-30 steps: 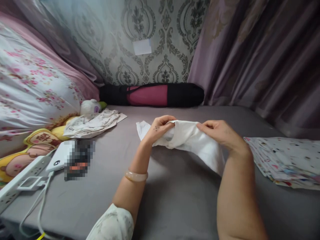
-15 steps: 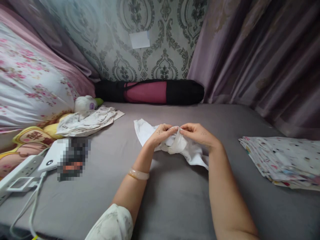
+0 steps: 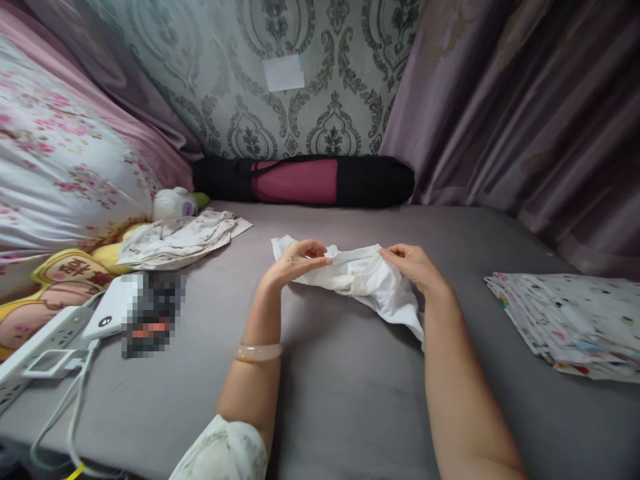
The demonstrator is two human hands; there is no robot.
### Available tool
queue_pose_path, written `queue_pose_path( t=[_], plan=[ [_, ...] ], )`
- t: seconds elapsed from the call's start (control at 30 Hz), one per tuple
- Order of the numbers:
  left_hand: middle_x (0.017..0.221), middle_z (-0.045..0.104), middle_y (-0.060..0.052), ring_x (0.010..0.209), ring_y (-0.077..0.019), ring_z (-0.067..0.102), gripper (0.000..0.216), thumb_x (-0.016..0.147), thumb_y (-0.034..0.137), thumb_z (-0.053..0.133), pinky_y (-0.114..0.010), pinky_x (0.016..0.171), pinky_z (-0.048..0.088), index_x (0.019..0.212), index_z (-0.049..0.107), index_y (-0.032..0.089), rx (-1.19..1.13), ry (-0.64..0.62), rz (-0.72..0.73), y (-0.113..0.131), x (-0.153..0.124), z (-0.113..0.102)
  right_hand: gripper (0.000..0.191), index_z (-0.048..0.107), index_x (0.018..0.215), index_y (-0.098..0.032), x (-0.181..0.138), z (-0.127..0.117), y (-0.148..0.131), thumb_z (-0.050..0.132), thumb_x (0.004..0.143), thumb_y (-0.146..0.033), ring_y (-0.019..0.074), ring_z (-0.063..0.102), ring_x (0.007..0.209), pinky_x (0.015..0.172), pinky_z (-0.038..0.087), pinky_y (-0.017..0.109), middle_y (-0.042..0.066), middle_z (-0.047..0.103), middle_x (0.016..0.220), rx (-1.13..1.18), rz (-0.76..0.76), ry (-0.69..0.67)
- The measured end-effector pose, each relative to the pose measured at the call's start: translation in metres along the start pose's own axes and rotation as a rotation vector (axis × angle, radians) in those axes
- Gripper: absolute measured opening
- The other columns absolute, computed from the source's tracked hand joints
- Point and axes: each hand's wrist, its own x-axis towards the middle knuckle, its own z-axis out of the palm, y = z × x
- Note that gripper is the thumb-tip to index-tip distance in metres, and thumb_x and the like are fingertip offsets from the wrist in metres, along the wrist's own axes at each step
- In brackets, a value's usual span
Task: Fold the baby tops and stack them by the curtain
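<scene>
A small white garment [image 3: 365, 280] hangs crumpled between my two hands, just above the grey bed sheet [image 3: 350, 400]. My left hand [image 3: 295, 260] pinches its upper edge on the left side; a pale bangle circles that wrist. My right hand [image 3: 413, 265] pinches the same edge on the right side. The cloth stretches between the hands, and one corner droops down past my right forearm. Another corner lies on the sheet beyond my left hand.
A folded stack of printed cloths [image 3: 570, 320] lies at the right. At the left are a crumpled patterned garment [image 3: 175, 240], a plush toy [image 3: 173, 203], a power bank [image 3: 107, 317], a power strip [image 3: 35, 357] with cables, and floral bedding [image 3: 60, 167]. A rolled mat in a black bag [image 3: 305, 180] lies by the wall.
My hands met in the middle of the cloth half a second ago. They have since moved apart again, pulling the white garment's edge taut between them.
</scene>
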Motion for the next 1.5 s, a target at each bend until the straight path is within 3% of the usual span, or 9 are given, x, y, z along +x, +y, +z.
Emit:
queue_pose_path(
  t=[0.3, 0.6, 0.9, 1.27, 1.5],
  plan=[
    [0.069, 0.054, 0.003, 0.063, -0.0107, 0.048, 0.03, 0.067, 0.036, 0.075, -0.022, 0.055, 0.034, 0.09, 0.065, 0.019, -0.117, -0.067, 0.019, -0.02, 0.008, 0.005, 0.038, 0.067, 0.079, -0.018, 0.001, -0.002, 0.002, 0.069, 0.069, -0.055, 0.0174, 0.061, 0.068, 0.061, 0.046, 0.027, 0.005, 0.07, 0.075, -0.029, 0.028, -0.013],
    [0.064, 0.053, 0.003, 0.059, -0.0099, 0.045, 0.03, 0.07, 0.046, 0.07, -0.022, 0.053, 0.032, 0.076, 0.061, 0.017, -0.179, 0.151, -0.034, -0.021, 0.017, 0.02, 0.04, 0.067, 0.079, -0.018, 0.003, -0.005, 0.004, 0.068, 0.067, -0.056, 0.0168, 0.06, 0.069, 0.062, 0.046, 0.026, 0.004, 0.069, 0.077, -0.021, -0.005, -0.018],
    [0.062, 0.055, 0.005, 0.056, -0.0104, 0.05, 0.026, 0.057, 0.034, 0.075, -0.022, 0.05, 0.035, 0.072, 0.06, 0.019, -0.468, 0.289, -0.135, -0.039, 0.039, 0.034, 0.037, 0.067, 0.073, -0.017, 0.005, -0.003, 0.003, 0.067, 0.069, -0.054, 0.0137, 0.054, 0.063, 0.056, 0.04, 0.024, 0.002, 0.066, 0.071, -0.08, -0.103, -0.012],
    [0.059, 0.058, 0.005, 0.049, -0.0089, 0.049, 0.033, 0.056, 0.04, 0.081, -0.021, 0.046, 0.035, 0.072, 0.061, 0.019, -0.472, 0.191, -0.191, -0.048, 0.045, 0.034, 0.037, 0.067, 0.075, -0.017, 0.01, -0.003, 0.006, 0.065, 0.069, -0.054, 0.0145, 0.056, 0.067, 0.062, 0.042, 0.025, 0.001, 0.066, 0.072, -0.123, -0.157, 0.051],
    [0.067, 0.066, -0.001, 0.057, -0.0134, 0.057, 0.036, 0.058, 0.043, 0.082, -0.024, 0.051, 0.042, 0.079, 0.069, 0.018, -0.48, 0.114, -0.269, -0.049, 0.045, 0.032, 0.037, 0.067, 0.083, -0.018, 0.006, -0.01, 0.003, 0.065, 0.071, -0.052, 0.0154, 0.058, 0.071, 0.064, 0.043, 0.025, 0.002, 0.068, 0.08, -0.106, -0.173, -0.035]
  ],
)
